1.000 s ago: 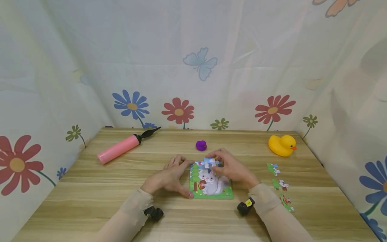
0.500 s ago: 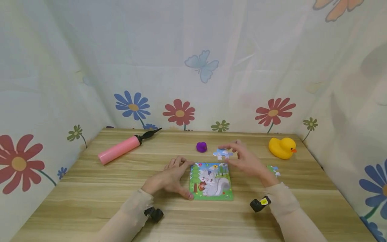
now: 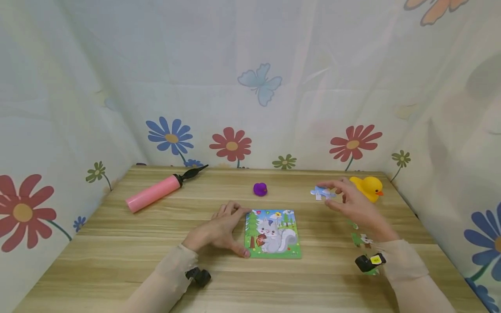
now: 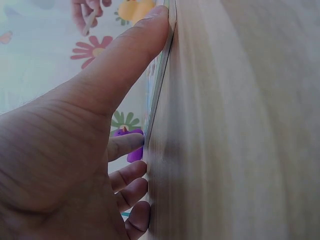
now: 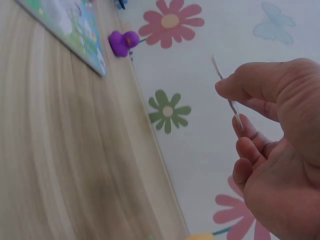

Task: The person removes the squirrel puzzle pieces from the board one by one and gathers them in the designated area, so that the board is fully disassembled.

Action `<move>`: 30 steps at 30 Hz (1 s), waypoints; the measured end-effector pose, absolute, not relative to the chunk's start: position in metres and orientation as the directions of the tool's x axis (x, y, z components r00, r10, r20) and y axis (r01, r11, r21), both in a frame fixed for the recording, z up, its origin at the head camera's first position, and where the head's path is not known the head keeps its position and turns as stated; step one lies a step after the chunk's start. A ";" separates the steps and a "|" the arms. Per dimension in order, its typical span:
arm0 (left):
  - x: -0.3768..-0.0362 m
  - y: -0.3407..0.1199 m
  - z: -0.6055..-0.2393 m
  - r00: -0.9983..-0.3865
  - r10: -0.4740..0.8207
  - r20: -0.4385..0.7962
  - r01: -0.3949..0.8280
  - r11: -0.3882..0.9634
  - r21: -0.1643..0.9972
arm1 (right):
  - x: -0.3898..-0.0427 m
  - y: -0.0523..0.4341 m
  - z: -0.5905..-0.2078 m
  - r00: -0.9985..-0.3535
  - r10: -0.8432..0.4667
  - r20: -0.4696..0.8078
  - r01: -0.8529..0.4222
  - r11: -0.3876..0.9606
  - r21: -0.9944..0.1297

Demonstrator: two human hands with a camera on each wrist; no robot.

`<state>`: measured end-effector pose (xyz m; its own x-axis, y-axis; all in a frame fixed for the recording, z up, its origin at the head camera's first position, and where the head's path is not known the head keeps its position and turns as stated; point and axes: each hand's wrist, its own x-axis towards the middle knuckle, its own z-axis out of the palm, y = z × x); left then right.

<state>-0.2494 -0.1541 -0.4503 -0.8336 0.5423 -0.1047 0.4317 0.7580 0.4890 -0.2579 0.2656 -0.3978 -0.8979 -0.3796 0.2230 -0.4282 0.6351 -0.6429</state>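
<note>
Pinching a pale blue puzzle piece (image 3: pixel 322 192) between thumb and fingers (image 3: pixel 339 186), the right hand (image 3: pixel 354 208) holds it above the bench (image 3: pixel 117 243), just in front of the yellow rubber duck (image 3: pixel 368 188); the left hand (image 3: pixel 219 228) lies relaxed, thumb and fingertips touching the left edge of the squirrel puzzle board (image 3: pixel 273 234); a purple toy (image 3: pixel 260 188) sits beyond.

The head view looks forward and down over the table (image 3: pixel 117 243). Both wrist views sit close, low along its surface, sharing the puzzle board (image 3: pixel 272 234) (image 5: pixel 75 30).
</note>
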 end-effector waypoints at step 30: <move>-0.248 -0.154 -0.450 -0.834 0.540 -0.111 0.425 0.758 0.494 | -0.262 0.296 -0.452 -0.892 -0.441 0.104 -0.415 0.705 -0.575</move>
